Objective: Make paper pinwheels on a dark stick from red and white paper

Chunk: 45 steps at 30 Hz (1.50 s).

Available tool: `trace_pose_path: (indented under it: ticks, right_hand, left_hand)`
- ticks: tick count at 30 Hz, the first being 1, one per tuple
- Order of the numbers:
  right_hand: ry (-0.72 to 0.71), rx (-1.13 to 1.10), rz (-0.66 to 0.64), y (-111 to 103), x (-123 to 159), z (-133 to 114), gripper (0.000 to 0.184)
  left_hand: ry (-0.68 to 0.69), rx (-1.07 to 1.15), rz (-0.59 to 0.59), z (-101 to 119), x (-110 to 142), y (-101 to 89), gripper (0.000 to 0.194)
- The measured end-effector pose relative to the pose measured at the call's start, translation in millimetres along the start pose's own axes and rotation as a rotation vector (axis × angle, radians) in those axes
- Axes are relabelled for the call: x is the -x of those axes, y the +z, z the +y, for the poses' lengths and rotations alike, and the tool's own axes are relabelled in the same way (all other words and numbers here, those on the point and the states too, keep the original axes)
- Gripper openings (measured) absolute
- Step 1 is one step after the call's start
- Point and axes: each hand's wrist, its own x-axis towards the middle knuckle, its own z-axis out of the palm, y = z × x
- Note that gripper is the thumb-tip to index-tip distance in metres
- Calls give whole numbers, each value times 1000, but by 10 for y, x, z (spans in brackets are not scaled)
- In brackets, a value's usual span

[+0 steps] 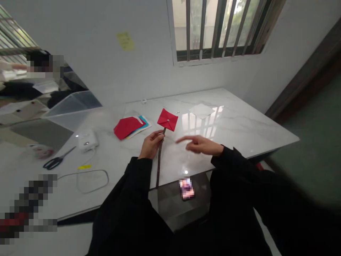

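One red folded square (167, 121): sits at the top of a dark strip, just beyond the left fingertips, with a small shiny dot at its middle.
Dark strip (159, 161): runs from beneath the square, through the left grip, towards the near edge of the white tabletop (239, 122); its long axis points away from the person.
Left hand (151, 144): just below the square and the nearer of the two; thumb and fingers are pinched narrow on the strip.
Right hand (198, 145): right of the square and closer to the person, a little blurred; the index finger stretches leftward, the thumb side gaping, seemingly holding nothing. From that fingertip the square lies ahead and slightly left.
Coloured sheets (129, 128): left of the square, red uppermost, blue and white peeping out.
White sheet (201, 111): right of the square, flat.
Scissors (60, 158): far left of the square, beside a white device (87, 141).
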Motion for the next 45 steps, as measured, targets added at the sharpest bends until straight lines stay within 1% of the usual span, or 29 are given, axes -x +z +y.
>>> trace_pose_path:
  ticks: [1,2,3,5,7,8,11,12,13,16,18,21,24,28,29,30,31,32,34,35,36,37,38,40,41,42,43,44,45]
  right_hand:
    - [-9,65,228,-181,-131,-49,51]
    - [-2,133,409,-336,-278,-75,57]
    - [9,206,532,-462,-431,-78,62]
    - [16,327,657,-629,-719,-18,72]
    - [13,426,673,-710,-933,106,72]
    - [17,457,620,-731,-1001,184,64]
    - [76,416,347,-757,-1063,432,26]
    - [102,362,330,-756,-1052,508,22]
    - [122,308,365,-752,-1036,575,22]
    - [81,256,516,-711,-999,708,24]
    - [30,299,568,-668,-1000,745,24]
    - [8,313,626,-607,-1024,757,28]
    - [29,213,688,-568,-1054,744,46]
    - [103,-59,743,-527,-1068,693,81]
    - [107,-138,722,-514,-1054,676,84]
    - [102,-213,649,-502,-1030,659,83]
    - [92,-274,508,-491,-994,643,78]
    - [81,-320,283,-482,-951,629,70]
    - [82,-346,-376,-473,-863,611,59]
    - [70,-355,-614,-473,-830,605,56]
    - [47,-382,-697,-477,-811,601,52]
    - [25,-424,-626,-486,-809,599,48]
    - [8,-483,-447,-499,-824,597,44]
    - [9,-595,48,-538,-888,602,38]
    - [27,-636,271,-562,-927,608,37]
    - [48,-666,456,-586,-962,617,38]
    - [67,-689,597,-606,-989,625,37]
    - [81,-704,690,-620,-1005,632,34]
    - [94,-712,727,-626,-1006,635,31]
  left_hand:
    - [-4,0,3,4,2,0,57]
    - [-7,1,5,8,5,1,56]
    - [-10,2,6,10,7,1,56]
    - [-14,1,5,13,12,0,56]
    - [-16,-4,3,13,15,-6,56]
    - [-16,-4,3,11,17,-11,56]
    - [-11,15,7,4,22,-31,55]
    - [-11,24,9,1,24,-37,54]
    - [-12,32,11,-2,25,-44,54]
    - [-14,36,14,-9,23,-61,53]
    - [-8,27,14,-14,17,-70,53]
    - [-9,15,13,-21,12,-82,54]
    - [-18,4,11,-24,21,-83,55]
    - [-20,-6,11,-23,45,-77,53]
    - [-20,-2,15,-23,50,-78,53]
    - [-21,5,19,-24,54,-82,52]
    - [-21,12,23,-27,55,-87,52]
    - [-21,20,26,-32,56,-95,52]
    - [-21,43,37,-46,52,-114,52]
    - [-21,52,40,-55,48,-123,52]
    - [-20,59,41,-63,44,-132,52]
    - [-21,64,40,-70,39,-140,52]
    - [-21,66,39,-76,34,-146,52]
    - [-23,68,38,-78,26,-152,52]
    - [-24,68,39,-76,24,-153,52]
    - [-26,68,41,-71,23,-152,52]
    - [-28,70,43,-65,22,-150,53]
    - [-31,73,46,-59,23,-146,53]
    - [-32,77,49,-52,25,-142,53]
